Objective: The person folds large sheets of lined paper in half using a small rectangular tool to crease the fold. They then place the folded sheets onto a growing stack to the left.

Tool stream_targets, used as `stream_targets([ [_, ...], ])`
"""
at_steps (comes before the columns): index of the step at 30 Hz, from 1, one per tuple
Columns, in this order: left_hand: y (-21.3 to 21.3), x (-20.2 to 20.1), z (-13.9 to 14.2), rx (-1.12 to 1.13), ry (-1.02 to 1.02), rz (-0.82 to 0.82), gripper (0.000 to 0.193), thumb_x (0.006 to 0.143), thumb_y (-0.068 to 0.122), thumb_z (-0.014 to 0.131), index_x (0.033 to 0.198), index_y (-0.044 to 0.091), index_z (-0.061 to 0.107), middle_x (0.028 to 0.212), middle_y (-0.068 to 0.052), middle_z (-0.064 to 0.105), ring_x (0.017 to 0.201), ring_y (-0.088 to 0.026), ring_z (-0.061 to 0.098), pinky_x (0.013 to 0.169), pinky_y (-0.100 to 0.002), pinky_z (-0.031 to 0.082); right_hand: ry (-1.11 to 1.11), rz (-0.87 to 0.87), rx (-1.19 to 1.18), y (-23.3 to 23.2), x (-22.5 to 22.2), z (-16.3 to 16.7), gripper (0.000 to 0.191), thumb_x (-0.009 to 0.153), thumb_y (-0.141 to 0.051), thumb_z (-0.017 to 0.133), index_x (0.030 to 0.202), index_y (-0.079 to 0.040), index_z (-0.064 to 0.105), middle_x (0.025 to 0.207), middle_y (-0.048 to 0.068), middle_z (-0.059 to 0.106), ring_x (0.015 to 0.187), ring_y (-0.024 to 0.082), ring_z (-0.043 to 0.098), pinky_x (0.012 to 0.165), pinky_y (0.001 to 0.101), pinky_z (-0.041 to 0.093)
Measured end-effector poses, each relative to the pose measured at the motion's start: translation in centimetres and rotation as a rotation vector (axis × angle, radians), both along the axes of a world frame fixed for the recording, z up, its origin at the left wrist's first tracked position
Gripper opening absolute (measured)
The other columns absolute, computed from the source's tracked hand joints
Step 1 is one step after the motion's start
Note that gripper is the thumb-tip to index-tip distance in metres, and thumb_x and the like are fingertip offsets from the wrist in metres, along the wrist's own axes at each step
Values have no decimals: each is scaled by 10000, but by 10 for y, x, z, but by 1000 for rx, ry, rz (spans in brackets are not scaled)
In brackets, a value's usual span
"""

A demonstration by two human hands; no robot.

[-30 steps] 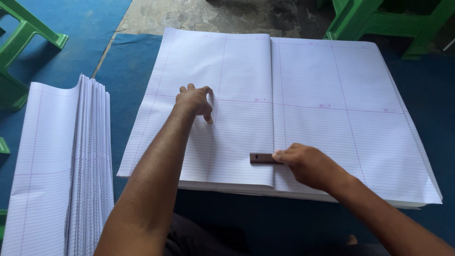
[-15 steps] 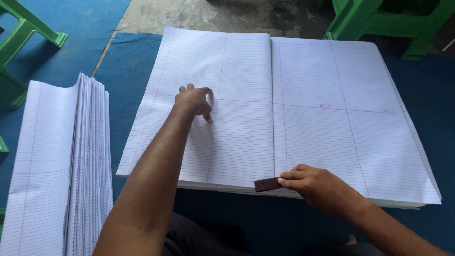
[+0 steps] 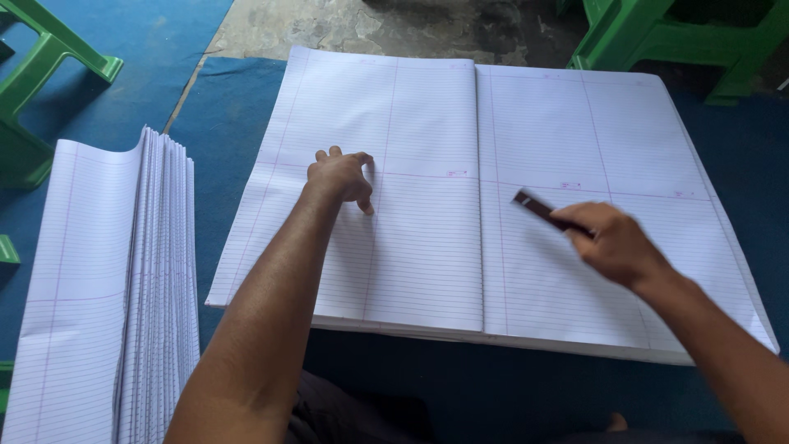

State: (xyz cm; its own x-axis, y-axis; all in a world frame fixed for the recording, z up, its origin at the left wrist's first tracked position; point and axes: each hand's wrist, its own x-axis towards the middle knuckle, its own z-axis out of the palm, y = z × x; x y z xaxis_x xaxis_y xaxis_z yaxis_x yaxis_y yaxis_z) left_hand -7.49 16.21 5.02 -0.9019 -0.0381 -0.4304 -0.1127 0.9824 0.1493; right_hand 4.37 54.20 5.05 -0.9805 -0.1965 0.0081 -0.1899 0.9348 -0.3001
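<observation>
— What is lying on the blue floor (image 3: 205, 107)?
— Big ruled sheets (image 3: 427, 247), centre fold running away from the person. The left hand (image 3: 341, 177) is pressing the left page, fingers curled; the right hand (image 3: 616, 242) is gripping a dark strip (image 3: 538, 207) right of the fold.

Soft, even daylight here, bright on the white ruled sheets (image 3: 427, 189) with no glare. Faint shadow sits just under the left hand (image 3: 341, 177) and along its forearm. The right hand (image 3: 616, 242) is smeared with motion blur, the dark strip (image 3: 538, 210) in its grip too. Everything else is sharp.
</observation>
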Motion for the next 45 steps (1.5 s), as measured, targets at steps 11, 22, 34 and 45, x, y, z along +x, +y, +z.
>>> stream_targets([
  [11, -5, -1, -2, 1, -5, -20, 984, 680, 363, 921, 1527, 386, 419, 1560, -187, 362, 1464, -380, 299, 1070, -519, 485, -12, -397, 257, 42, -27, -24, 391, 893, -102, 633, 1275, -96, 717, 1176, 155, 729, 1022, 287, 704, 903, 443, 569],
  [22, -11, 3, -14, 67, 61, 33, 942, 688, 331, 913, 1513, 325, 458, 1546, -146, 414, 1460, -344, 329, 1084, -507, 468, 35, -373, 62, -17, -79, -24, 353, 909, -266, 708, 1211, -85, 737, 1131, 143, 753, 1034, 272, 702, 909, 434, 562],
  [34, -32, 29, -34, 214, 279, 74, 831, 626, 376, 939, 1362, 178, 608, 1475, -118, 496, 1397, -278, 417, 1070, -473, 469, -344, -557, -571, -149, -86, -6, 374, 981, -348, 638, 989, 26, 637, 830, 148, 657, 690, 186, 649, 608, 335, 562],
  [45, -72, 21, -53, 278, 479, 184, 397, 881, 245, 746, 1258, 133, 688, 1272, -118, 655, 1171, -258, 605, 1041, -518, 486, -224, -560, -862, -144, -93, -23, 198, 979, -185, 599, 1037, 4, 606, 830, 137, 619, 660, 191, 564, 545, 341, 498],
])
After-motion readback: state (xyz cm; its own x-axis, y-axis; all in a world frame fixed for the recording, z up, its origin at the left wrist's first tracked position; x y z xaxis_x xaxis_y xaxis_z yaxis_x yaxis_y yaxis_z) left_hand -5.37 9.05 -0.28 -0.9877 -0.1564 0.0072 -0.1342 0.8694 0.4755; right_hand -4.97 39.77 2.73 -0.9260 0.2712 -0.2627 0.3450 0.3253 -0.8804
